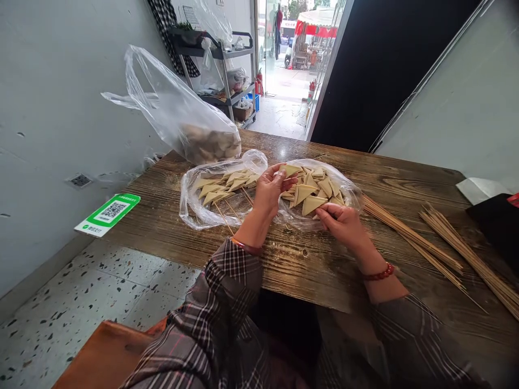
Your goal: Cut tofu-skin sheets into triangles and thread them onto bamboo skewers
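Note:
My left hand pinches a pale tan triangular piece above the right-hand plastic bag. Lower and to the right, my right hand grips the edge of another triangle. Both pieces are over a heap of similar triangles lying on an opened clear bag. To the left, a second flattened clear bag bears more triangles, with a few thin sticks poking out toward me.
A knotty wooden table carries two bundles of thin sticks, one nearer and one farther right. A full plastic bag stands at back left, near a QR card. Beyond are a shelf cart and a doorway.

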`<state>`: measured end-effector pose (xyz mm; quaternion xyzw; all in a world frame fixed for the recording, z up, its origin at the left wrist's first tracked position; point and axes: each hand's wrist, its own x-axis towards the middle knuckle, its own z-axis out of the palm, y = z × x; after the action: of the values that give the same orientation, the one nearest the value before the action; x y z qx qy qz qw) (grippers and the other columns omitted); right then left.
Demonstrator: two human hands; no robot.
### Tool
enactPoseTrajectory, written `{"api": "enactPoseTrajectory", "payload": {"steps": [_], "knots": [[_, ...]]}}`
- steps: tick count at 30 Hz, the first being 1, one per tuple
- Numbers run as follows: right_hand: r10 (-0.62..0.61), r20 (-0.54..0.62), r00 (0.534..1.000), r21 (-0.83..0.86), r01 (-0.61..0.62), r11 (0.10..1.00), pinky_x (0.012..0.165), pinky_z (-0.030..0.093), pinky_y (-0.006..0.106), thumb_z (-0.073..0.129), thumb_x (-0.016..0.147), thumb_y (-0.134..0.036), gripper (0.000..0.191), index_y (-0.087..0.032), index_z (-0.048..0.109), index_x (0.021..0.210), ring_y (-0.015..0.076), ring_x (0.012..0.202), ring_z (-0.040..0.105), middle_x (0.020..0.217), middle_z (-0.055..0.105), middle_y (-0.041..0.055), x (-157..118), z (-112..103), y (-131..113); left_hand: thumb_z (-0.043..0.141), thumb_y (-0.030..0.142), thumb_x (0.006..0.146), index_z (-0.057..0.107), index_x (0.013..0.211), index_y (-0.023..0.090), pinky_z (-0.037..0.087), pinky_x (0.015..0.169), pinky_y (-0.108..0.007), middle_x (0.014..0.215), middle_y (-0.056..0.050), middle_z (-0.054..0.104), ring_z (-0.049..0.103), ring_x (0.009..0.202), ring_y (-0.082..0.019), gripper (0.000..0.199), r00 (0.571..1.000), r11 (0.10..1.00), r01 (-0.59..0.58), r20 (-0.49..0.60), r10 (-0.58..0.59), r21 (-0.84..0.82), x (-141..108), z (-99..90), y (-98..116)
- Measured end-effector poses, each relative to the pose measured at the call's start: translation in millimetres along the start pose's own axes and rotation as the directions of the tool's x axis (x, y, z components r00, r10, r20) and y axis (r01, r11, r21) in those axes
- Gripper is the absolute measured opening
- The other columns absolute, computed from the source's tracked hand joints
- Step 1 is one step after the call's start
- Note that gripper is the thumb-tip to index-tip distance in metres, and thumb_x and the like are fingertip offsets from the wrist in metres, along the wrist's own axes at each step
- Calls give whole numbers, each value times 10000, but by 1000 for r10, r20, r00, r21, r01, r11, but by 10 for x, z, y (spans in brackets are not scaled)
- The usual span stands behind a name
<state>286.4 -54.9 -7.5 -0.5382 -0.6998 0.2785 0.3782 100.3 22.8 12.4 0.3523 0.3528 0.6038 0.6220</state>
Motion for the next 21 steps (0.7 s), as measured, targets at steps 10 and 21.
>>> {"api": "enactPoseTrajectory", "payload": {"steps": [10,21], "knots": [[18,-3,1000,11,-18,1000,515,321,257,537,913,-450,366,-182,631,682,101,485,411,496,510,-38,4,11,2,653,174,872,627,1014,152,505,649,-199,845,-57,764,737,714,-141,147,996,997,53,69,-49,-57,-23,-3,34],[-6,17,1000,37,5,999,524,320,259,543,921,-424,364,-179,627,666,106,510,405,520,503,-27,-4,37,18,595,251,938,652,1000,132,513,735,-262,981,-102,756,736,832,-179,146,967,950,215,189,-173,-227,1,-55,35]]}}
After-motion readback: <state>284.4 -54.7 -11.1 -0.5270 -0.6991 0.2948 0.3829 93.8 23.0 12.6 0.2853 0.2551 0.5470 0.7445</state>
